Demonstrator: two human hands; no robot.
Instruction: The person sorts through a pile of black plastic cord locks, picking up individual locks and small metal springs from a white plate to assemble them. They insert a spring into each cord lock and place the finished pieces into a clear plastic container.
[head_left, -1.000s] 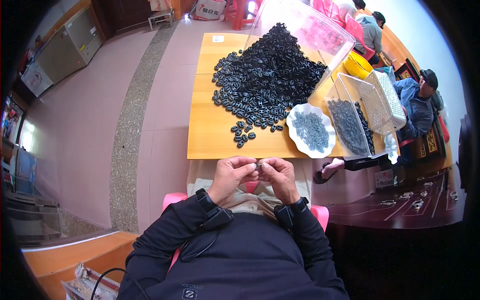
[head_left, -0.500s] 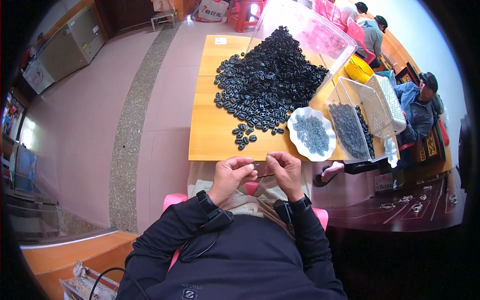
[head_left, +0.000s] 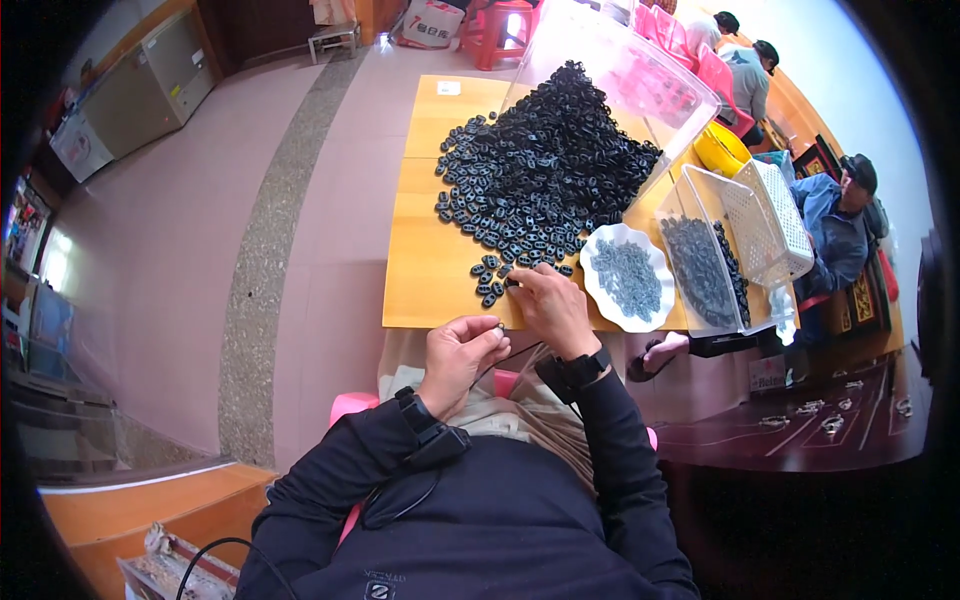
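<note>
My left hand [head_left: 458, 362] is closed in a pinch above my lap, just off the table's front edge. A tiny dark thing shows at its fingertips, too small to name. My right hand [head_left: 553, 310] reaches over the edge, thumb and fingers closed on a black two-hole plastic piece [head_left: 511, 283]. Several like it lie loose around those fingertips. Beyond them spreads a large heap of black plastic pieces [head_left: 550, 160]. Right of that hand stands a white scalloped dish [head_left: 598, 302] full of small grey-clear pieces [head_left: 628, 275].
On the wooden table [head_left: 420, 280], a clear bin [head_left: 690, 110] lies behind the heap. At the right are a divided clear box [head_left: 690, 180] with grey and black pieces, a white perforated basket [head_left: 775, 215] and a yellow bowl [head_left: 720, 150]. A person [head_left: 835, 230] sits beyond.
My right hand has left the left hand's side and moved forward onto the table, closing on a black piece. My left hand stays nearly in place, still pinching.
</note>
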